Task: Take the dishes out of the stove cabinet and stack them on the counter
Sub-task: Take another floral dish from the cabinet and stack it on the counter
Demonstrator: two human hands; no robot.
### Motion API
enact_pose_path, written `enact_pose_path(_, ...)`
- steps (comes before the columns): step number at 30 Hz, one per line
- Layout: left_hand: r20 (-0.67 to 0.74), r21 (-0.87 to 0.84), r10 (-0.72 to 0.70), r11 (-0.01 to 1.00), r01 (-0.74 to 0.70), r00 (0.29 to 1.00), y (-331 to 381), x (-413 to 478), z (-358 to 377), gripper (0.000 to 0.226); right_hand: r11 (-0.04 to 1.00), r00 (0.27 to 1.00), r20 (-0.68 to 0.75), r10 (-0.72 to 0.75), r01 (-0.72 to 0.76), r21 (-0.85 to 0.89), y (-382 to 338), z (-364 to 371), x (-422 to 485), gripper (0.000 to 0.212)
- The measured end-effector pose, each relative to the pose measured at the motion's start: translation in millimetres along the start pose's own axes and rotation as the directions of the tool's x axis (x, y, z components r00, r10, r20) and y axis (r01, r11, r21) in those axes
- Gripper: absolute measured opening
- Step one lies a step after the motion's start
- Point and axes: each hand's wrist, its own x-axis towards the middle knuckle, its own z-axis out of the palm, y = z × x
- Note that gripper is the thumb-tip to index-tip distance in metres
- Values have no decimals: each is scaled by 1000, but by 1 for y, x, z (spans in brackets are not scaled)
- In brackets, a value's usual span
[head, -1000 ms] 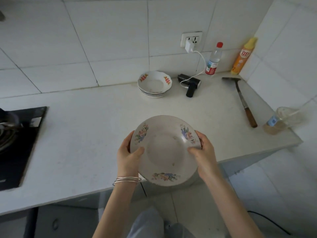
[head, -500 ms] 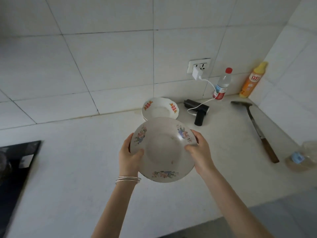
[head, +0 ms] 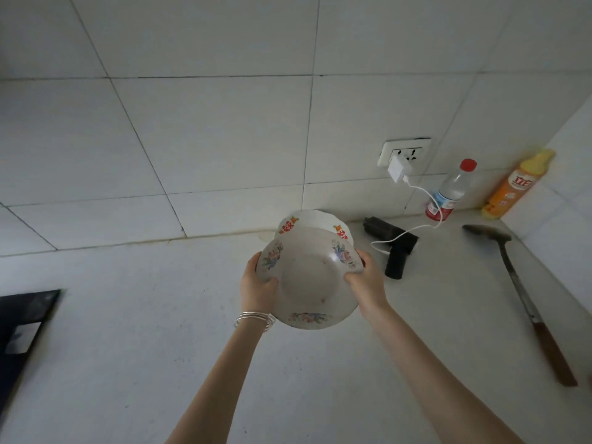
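So the big white counter (head: 160, 331) is where everything ends up, and there's already a stack of bowls (head: 315, 221) sitting at the back by the tiled wall. The flowered bowl (head: 309, 280) is up in the air in front of that stack, tilted toward the camera, partly covering it from this angle. Left hand (head: 258, 288) is wrapped around the left rim, thumb inside, and right hand (head: 365, 280) is clamped on the right rim the same way, so both are closed on the bowl. Looks like the carry-to-the-stack step to me. Next bit probably needs leveling it, centering it over the stack and easing it down so it nests. A black gadget (head: 392, 248) on a charger cable (head: 413, 216) sits just right of the stack, so watch that elbow room.
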Motion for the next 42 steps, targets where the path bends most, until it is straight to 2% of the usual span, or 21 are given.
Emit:
enact_pose_path(4,15,38,-27,999,26,1000,-4,32,11,61,999,999,-17,42,-42,-19,2,13,31,42)
enact_pose_path(8,15,54,-48,997,47,999,-11,58,26,56,996,997,-18,74,-75,-46,9,18,55,35)
enact_pose_path(16,11,54,-53,997,52,999,-22,95,54,56,990,995,-71,69,-77,-118,21,19,93,28)
enact_pose_path(19,1,109,-42,993,42,999,-26,107,62,62,986,994,-88,64,-77,-150,23,21,106,31)
enact_pose_path(24,-7,138,-34,990,34,999,-28,121,73,59,974,994,-108,3,-27,-224,31,21,129,39)
enact_pose_path(29,-6,177,-4,984,5,1000,-38,133,78,59,969,992,-123,15,-45,-242,42,27,147,49)
enact_pose_path(32,-4,168,15,986,-14,1000,-43,136,79,58,969,994,-111,-5,-23,-245,44,30,152,55)
enact_pose_path(37,-4,115,35,993,-34,999,-48,134,78,58,962,998,-65,-25,7,-275,45,29,158,51)
enact_pose_path(42,-32,88,32,996,-29,999,-51,135,80,58,966,999,-26,-30,22,-257,48,29,160,55)
